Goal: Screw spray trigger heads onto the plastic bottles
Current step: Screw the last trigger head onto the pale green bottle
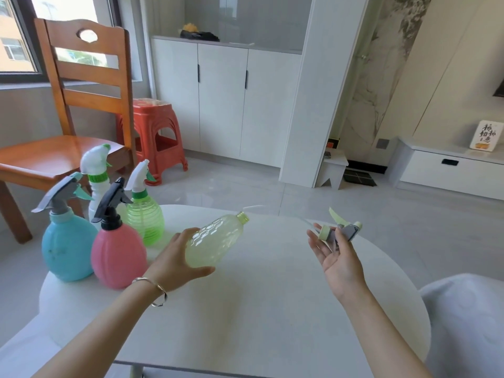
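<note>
My left hand (178,261) grips the base of a pale yellow-green plastic bottle (214,240), tilted above the white table (272,309) with its open threaded neck pointing up and right. My right hand (336,256), palm up, holds a grey and pale green spray trigger head (341,231) between thumb and fingers, its thin clear dip tube pointing left. A gap separates the head from the bottle's neck.
At the table's left stand a blue bottle (66,241), a pink bottle (117,255), a green ribbed bottle (144,214) and a white bottle (96,181), all with trigger heads on. A wooden chair (68,105) and a red stool (159,137) stand behind.
</note>
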Motion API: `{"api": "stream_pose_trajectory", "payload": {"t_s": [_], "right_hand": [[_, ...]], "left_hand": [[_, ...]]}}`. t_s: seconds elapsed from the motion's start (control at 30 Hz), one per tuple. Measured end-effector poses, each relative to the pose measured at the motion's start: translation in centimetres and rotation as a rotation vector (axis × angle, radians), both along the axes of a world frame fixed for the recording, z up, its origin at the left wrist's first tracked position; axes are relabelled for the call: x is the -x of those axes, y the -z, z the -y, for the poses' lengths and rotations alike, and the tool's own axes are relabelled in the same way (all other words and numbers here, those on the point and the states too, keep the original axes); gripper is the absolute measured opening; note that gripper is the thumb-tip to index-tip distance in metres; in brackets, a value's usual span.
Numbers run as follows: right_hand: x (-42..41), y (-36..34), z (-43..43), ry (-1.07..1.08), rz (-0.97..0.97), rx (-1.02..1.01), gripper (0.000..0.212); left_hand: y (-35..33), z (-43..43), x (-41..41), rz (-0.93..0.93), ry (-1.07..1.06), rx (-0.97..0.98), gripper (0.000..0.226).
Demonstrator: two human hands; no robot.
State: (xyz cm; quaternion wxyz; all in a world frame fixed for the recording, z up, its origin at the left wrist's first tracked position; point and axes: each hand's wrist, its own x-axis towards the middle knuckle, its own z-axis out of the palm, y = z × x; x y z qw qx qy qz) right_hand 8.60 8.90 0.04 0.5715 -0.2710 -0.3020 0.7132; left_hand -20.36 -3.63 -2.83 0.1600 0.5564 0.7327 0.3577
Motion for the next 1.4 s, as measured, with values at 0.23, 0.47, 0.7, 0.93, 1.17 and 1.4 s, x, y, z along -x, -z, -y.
{"api": "stream_pose_trajectory", "payload": {"t_s": [0.23,0.47,0.7,0.93,1.17,1.4], "right_hand": [[-0.6,0.0,-0.1,-0.019,-0.017,0.022,0.021],[-0.4,0.2,-0.2,-0.049,0.059,-0.003,0.021],[0.6,1.3,0.4,-0.167,0.359,-0.071,0.012],[1.6,0.9,1.6,-0.256,0.417,-0.112,0.04],[1.9,0.2,1.9,-0.26,0.387,-0.199,0.031],[2.2,-0.3,2.3,-0.315,0.518,-0.385,0.039]], "left_hand": [[0.3,-0.2,0.2,0.007,-0.027,0.01,0.09],[0.0,0.1,0.2,0.026,-0.018,0.004,0.089],[-1.1,0.4,-0.9,0.164,0.189,-0.001,0.088],[-2.0,0.4,-2.2,0.539,0.139,0.041,0.083],[-2.1,0.3,-2.6,0.827,0.077,0.062,0.071],[-2.4,-0.2,-2.8,0.89,-0.088,0.191,0.089]]}}
